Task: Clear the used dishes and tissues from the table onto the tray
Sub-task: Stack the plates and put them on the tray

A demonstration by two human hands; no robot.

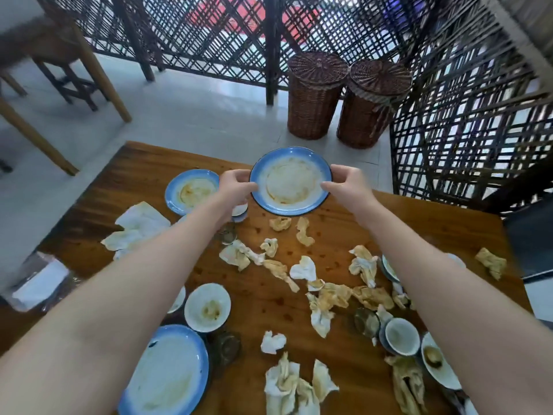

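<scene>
head view: at the far left a clear packet (39,283) lies on the corner of the wooden table (260,307), with flat stained napkins (137,229) just beside it. next come a far plate (193,191), blue-rimmed and smeared, a near plate (167,372) at the bottom edge, and a white bowl (207,307) between them. the left arm reaches forward over these, nearly straight, and the left hand (236,187) pinches the left rim of the held plate (291,181), thumb on top and fingers curled under. this blue-rimmed dirty plate sits at the table's far edge, tilted toward the camera and seemingly raised off the wood. the right hand (347,187) grips its right rim the same way, thumb on the upper face, so the two hands are apart with the plate between them. crumpled stained tissues (299,274) are strewn across the middle and right of the table. small bowls (402,336) stand under the right forearm. two wicker baskets (314,97) stand on the floor beyond.
</scene>
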